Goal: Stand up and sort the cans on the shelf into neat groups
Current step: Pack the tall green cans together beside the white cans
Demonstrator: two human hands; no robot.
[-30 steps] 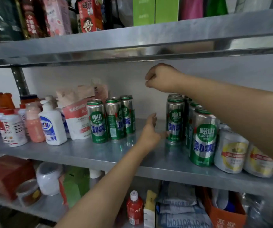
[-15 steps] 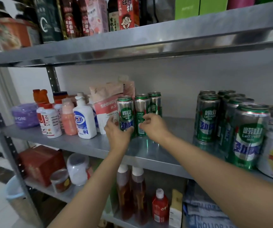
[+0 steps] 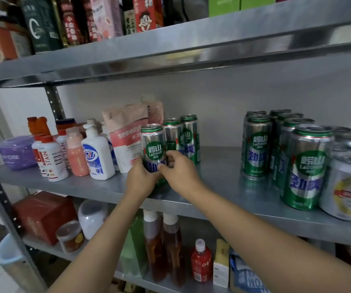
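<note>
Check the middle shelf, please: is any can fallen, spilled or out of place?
Nothing fallen or spilled. Only oddity: three green cans stand apart, beside the pink pouch, far from the main green group. Both hands, left hand and right hand, hold the front one.

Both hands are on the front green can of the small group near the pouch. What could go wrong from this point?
1. The held green can stands close against two more green cans; pulling it out could tip them.
2. The pink pouch leans right beside the left hand, so a sideways move may knock it over.
3. The right hand grips low, near the base; the tall can might tilt when lifted.
</note>
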